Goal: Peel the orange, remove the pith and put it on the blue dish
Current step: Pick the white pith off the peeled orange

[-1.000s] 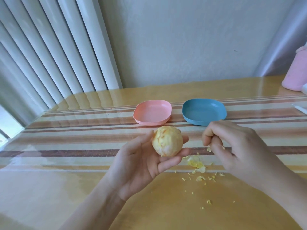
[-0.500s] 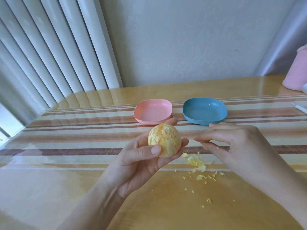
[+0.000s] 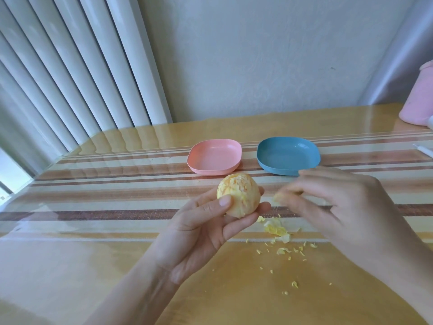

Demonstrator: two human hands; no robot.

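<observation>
My left hand (image 3: 199,228) holds the peeled orange (image 3: 238,195) above the table, thumb on its front and fingers curled behind it. Patches of pale pith still streak its surface. My right hand (image 3: 339,207) hovers just right of the orange, blurred, its fingertips pinching a small yellowish bit of pith (image 3: 278,198). The blue dish (image 3: 288,156) stands empty on the striped mat behind my right hand. Below the hands lies a small heap of pith scraps (image 3: 276,229), with several crumbs scattered nearer to me.
An empty pink dish (image 3: 214,156) sits left of the blue one. A pink container (image 3: 419,99) stands at the far right edge, with a white stick-like object (image 3: 424,151) nearby. Vertical blinds hang at the left; a wall lies behind the table.
My left hand turned the orange and moved its thumb onto the front. My right hand came in to the fruit and now draws away with a bit of pith pinched.
</observation>
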